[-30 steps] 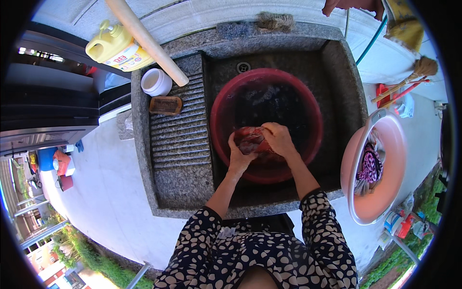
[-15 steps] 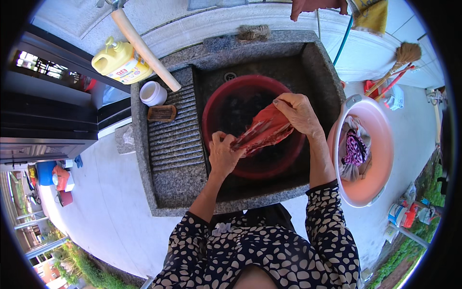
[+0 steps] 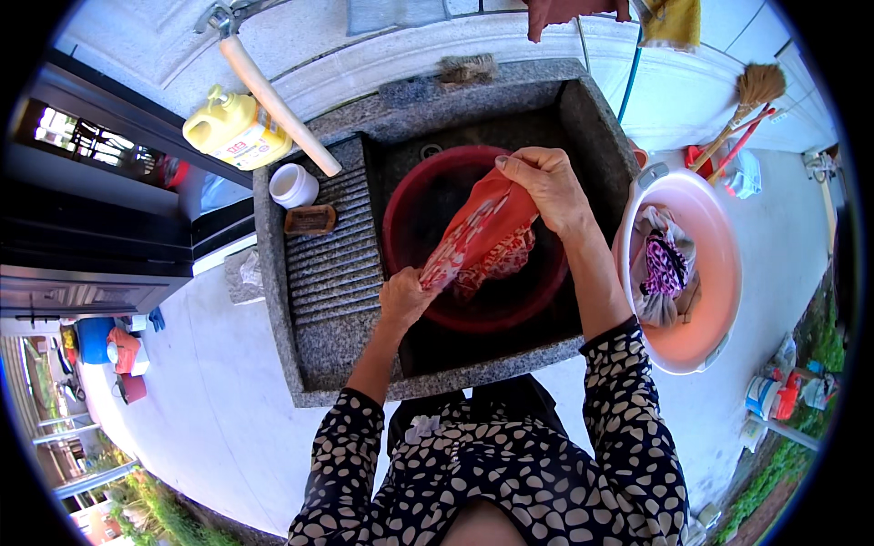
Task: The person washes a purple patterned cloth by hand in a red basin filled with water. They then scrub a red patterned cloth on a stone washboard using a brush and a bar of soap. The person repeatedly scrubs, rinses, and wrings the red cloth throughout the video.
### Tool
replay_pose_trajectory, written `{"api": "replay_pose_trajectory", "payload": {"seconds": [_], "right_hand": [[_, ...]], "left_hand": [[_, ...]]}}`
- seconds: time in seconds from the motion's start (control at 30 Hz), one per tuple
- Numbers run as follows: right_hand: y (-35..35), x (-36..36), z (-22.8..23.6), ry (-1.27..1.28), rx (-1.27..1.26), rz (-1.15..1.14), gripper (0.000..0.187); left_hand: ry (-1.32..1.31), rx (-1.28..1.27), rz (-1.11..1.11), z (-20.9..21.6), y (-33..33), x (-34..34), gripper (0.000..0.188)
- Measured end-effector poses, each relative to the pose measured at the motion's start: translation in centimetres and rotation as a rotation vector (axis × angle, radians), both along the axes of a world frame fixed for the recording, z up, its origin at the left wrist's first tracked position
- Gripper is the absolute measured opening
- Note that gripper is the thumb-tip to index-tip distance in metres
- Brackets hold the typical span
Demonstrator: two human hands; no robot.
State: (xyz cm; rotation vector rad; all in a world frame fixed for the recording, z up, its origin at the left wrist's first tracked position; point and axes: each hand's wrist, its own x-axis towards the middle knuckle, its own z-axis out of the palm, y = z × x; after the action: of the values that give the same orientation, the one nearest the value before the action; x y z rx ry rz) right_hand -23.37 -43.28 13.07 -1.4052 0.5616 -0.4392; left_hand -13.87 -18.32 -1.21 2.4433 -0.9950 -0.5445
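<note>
Red cloth drawn taut above the basin, both hands gripping

A red, white-patterned cloth (image 3: 487,221) stretches aslant over the red basin (image 3: 473,323), with a loose fold hanging beneath; whether that fold meets the dark water, I cannot tell. The left hand (image 3: 403,297), at the basin's near left edge, is closed in a fist around the gathered end. The right hand (image 3: 549,187), above the basin's right half, pinches the upper end between thumb and fingers.

The basin sits in a stone sink (image 3: 601,118). Left of the basin is a ridged washboard (image 3: 332,264), with a white jar (image 3: 293,186) and a brown block (image 3: 310,219) on it, perhaps a brush. Right of the basin, a pink tub (image 3: 719,300) holds bunched clothes (image 3: 666,264).

The step in hand looks like hand-washing, the cloth being spread or turned between rinses. The next move probably calls for keeping both grips firm, then gathering the fabric over the basin to dip or squeeze it, so drips land inside.
</note>
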Motion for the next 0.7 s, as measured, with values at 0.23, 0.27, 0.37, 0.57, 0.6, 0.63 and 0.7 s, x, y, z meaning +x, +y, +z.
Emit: {"api": "replay_pose_trajectory", "payload": {"seconds": [0.23,0.27,0.37,0.57,0.6,0.63,0.7], "right_hand": [[1.9,0.0,7.1,-0.39,0.115,-0.034,0.012],[2.1,0.1,7.9,-0.413,0.065,-0.04,0.011],[2.1,0.4,9.9,-0.482,-0.005,-0.146,0.011],[-2.0,0.2,9.0,-0.501,-0.022,-0.403,0.014],[-2.8,0.2,7.6,-0.434,-0.214,-0.432,0.019],[-3.4,0.7,5.8,-0.368,-0.274,-0.371,0.018],[-4.8,0.7,1.1,-0.209,-0.417,-0.264,0.016]], "left_hand": [[0.752,-0.709,0.672,-6.9,-0.8,0.2,0.041],[0.851,-0.82,0.764,-5.8,-1.7,-0.1,0.041],[0.942,-1.057,0.83,-2.5,-2.5,1.2,0.04],[0.322,-0.669,0.314,6.8,1.9,4.3,0.051],[0.166,-0.491,0.198,8.5,3.2,4.4,0.052],[0.06,-0.291,0.141,9.5,4.9,5.0,0.054],[-0.114,0.097,0.006,9.9,7.1,5.7,0.059]]}}
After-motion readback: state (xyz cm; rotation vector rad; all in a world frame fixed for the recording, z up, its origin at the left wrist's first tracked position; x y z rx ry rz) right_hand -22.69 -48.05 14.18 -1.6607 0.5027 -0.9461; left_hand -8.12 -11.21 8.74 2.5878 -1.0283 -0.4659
